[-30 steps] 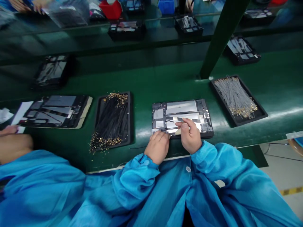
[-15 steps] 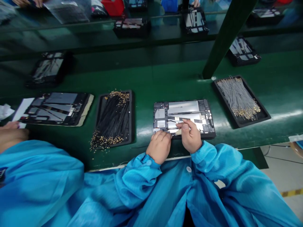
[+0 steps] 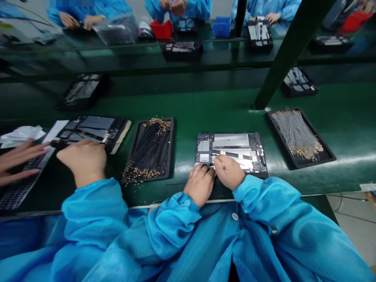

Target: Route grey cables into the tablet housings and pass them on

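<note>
An opened tablet point(image 3: 232, 140) lies flat on the green bench in front of me, its silver battery panels, dark ribbon cables and boards exposed. My left hand point(image 3: 199, 185) is closed at its near left edge, fingers bent together over the rim; the fingertips are partly hidden. Just to the right, my right hand point(image 3: 230, 172) is curled in a fist over the tablet's near edge. A small pale tool point(image 3: 223, 165) shows between its fingers, mostly covered by the hand. The two hands almost touch.
Left of the tablet stands a black tray point(image 3: 172, 149) of black cables with gold ends; a tray point(image 3: 326, 161) of grey cables is at right. A co-worker's hand point(image 3: 85, 158) is near another opened tablet point(image 3: 98, 122). A green post point(image 3: 289, 58) slants up behind.
My right hand has shifted left along the tablet, closer to my left hand, and curled tighter. The co-worker's arm at left has reached forward. The view has tilted up.
</note>
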Demonstrator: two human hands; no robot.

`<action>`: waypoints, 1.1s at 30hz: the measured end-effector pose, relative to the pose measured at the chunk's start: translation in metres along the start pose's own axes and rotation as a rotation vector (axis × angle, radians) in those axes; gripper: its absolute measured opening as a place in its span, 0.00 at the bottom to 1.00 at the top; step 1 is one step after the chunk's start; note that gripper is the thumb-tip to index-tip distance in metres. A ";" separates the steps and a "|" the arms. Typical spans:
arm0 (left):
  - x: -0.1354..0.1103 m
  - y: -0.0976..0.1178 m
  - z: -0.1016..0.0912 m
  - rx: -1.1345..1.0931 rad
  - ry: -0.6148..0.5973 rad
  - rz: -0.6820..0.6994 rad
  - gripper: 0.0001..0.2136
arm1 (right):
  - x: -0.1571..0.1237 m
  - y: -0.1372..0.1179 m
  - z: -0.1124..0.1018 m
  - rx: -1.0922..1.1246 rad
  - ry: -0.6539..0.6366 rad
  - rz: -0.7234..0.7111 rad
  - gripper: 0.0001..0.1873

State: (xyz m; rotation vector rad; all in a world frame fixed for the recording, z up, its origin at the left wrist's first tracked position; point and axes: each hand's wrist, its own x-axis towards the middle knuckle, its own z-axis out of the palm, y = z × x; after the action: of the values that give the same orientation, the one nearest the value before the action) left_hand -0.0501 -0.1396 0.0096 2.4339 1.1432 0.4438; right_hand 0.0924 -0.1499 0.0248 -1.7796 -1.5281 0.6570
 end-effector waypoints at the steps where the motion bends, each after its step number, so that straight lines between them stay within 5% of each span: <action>1: -0.004 0.005 -0.004 -0.090 -0.018 -0.085 0.10 | 0.002 0.004 0.000 0.100 0.062 0.109 0.17; 3: -0.013 0.013 -0.009 -0.394 -0.143 -0.352 0.12 | 0.006 0.012 -0.001 0.290 0.163 0.268 0.19; 6: -0.019 0.018 -0.010 -1.050 -0.229 -0.920 0.17 | 0.008 0.017 0.000 0.427 0.212 0.290 0.21; 8: -0.014 0.014 -0.008 -1.357 -0.023 -1.232 0.16 | 0.007 0.016 0.000 0.457 0.224 0.285 0.21; 10: -0.004 0.008 -0.006 -1.437 0.207 -1.361 0.12 | 0.006 0.014 0.000 0.494 0.224 0.305 0.22; 16: 0.001 0.006 -0.019 -1.315 0.443 -1.216 0.03 | 0.007 0.012 -0.005 0.544 0.218 0.337 0.24; 18: -0.010 0.013 -0.021 -1.306 0.343 -1.157 0.08 | 0.008 0.013 -0.006 0.554 0.214 0.337 0.24; 24: -0.032 0.034 -0.008 -1.341 -0.269 -1.208 0.13 | 0.006 0.015 -0.004 0.571 0.223 0.320 0.25; 30: -0.008 0.023 -0.003 -1.304 -0.382 -1.140 0.11 | 0.005 0.016 -0.008 0.487 0.190 0.328 0.26; 33: 0.001 0.015 0.000 -1.309 -0.377 -1.095 0.08 | 0.016 0.016 -0.011 0.338 0.019 0.320 0.22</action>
State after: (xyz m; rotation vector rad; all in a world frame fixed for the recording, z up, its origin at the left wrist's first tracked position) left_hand -0.0399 -0.1479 0.0167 0.5863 1.2053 0.2032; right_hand 0.1136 -0.1373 0.0203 -1.7692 -1.0502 0.9870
